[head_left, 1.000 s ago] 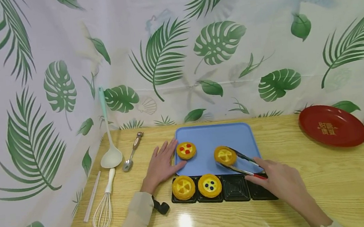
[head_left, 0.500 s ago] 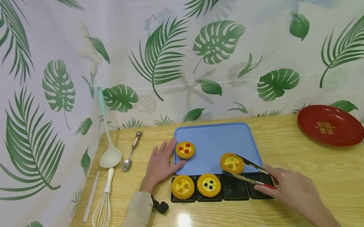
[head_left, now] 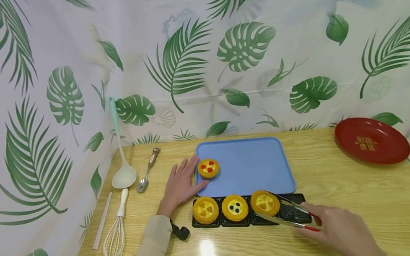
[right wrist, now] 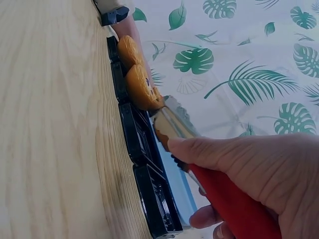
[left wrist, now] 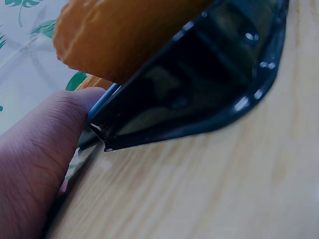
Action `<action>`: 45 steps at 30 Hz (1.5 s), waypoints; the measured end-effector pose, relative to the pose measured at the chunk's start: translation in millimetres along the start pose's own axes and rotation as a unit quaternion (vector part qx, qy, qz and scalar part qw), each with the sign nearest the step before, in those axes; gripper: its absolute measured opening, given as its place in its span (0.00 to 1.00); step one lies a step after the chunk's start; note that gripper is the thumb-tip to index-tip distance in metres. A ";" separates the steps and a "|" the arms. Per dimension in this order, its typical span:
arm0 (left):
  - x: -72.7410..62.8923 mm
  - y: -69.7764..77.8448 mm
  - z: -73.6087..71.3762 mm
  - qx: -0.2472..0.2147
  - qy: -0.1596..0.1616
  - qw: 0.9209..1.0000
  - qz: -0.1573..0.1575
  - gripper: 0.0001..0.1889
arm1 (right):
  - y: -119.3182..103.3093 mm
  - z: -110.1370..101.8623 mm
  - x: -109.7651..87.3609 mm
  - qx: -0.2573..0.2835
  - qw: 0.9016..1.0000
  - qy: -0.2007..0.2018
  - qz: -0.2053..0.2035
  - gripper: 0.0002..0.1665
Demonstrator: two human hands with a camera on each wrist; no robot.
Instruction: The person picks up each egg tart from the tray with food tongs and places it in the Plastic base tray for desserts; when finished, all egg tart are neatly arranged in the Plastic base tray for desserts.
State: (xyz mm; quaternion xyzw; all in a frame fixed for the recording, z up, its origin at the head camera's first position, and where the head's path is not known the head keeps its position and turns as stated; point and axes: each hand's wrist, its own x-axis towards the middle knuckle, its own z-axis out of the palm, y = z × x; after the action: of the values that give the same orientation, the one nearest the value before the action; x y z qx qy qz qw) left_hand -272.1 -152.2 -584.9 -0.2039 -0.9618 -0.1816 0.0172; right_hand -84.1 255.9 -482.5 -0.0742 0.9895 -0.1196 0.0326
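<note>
Now the right hand (head_left: 340, 231) gripped the red-handled tongs (head_left: 289, 215), fingers and thumb curled round the handles, and the tong tips clasped the lemon tart (head_left: 264, 202). That tart sat over the third cell of the black tray (head_left: 294, 213), counted from the person's left; whether it rested in the cell or hung just above it was hard to judge from the head view. The tongs' long axis ran from the hand up and to the left, so the tart lay ahead and leftward of the fingers, far nearer the right hand than the left. The left hand (head_left: 181, 185) lay flat on the table (head_left: 369, 206), fingers straight, touching the left edge of the blue board (head_left: 251, 165), just beside the red-dotted tart (head_left: 208, 168). Two other tarts filled the tray's first two cells. A second before, the lemon tart was held over the blue board; it had since travelled toward the person onto the tray, while the left hand stayed put.
</note>
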 end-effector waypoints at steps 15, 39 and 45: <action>0.6 -0.4 -0.8 -0.006 -0.001 1.000 0.001 0.52 | -0.6 1.5 4.1 -0.003 0.999 -0.041 0.016 0.41; 0.7 0.9 -0.4 -0.003 -0.001 1.000 0.000 0.52 | -3.2 -9.6 4.6 0.041 0.999 -0.011 0.031 0.52; 0.5 0.5 -0.4 -0.004 0.000 1.000 0.001 0.52 | -7.0 -14.8 11.6 0.073 0.997 0.024 0.033 0.40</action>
State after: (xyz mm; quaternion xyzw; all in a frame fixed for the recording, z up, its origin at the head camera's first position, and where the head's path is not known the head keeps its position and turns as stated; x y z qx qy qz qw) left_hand -272.4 -151.7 -584.3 -0.2055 -0.9608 -0.1852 0.0163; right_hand -95.9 250.8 -467.0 -0.0358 0.9806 -0.1918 0.0179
